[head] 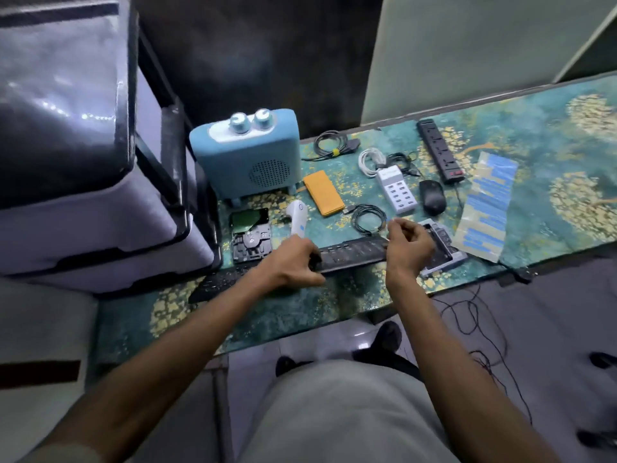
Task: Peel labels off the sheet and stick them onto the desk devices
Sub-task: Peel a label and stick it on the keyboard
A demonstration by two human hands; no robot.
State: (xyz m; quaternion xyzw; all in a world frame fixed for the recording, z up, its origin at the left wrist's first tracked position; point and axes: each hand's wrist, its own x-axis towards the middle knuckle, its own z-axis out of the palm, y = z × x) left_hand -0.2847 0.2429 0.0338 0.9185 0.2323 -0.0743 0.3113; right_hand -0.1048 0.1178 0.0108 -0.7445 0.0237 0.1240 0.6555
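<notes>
A: Where are your hands?
B: At the centre of the frame; your left hand (293, 259) is curled around the left end of the black keyboard (350, 253), fingers pressed on its front edge; your right hand (409, 243) hovers at the keyboard's right end, thumb and forefinger pinched together; whether a label sits between them, I cannot tell.
A: And the label sheet?
B: The label sheet (489, 202) lies flat at the right of the frame on the green desk mat (551, 195), right of the black mouse (432, 197); its blue labels run in rows; the blue speaker (247, 155) stands upper left of centre.
</notes>
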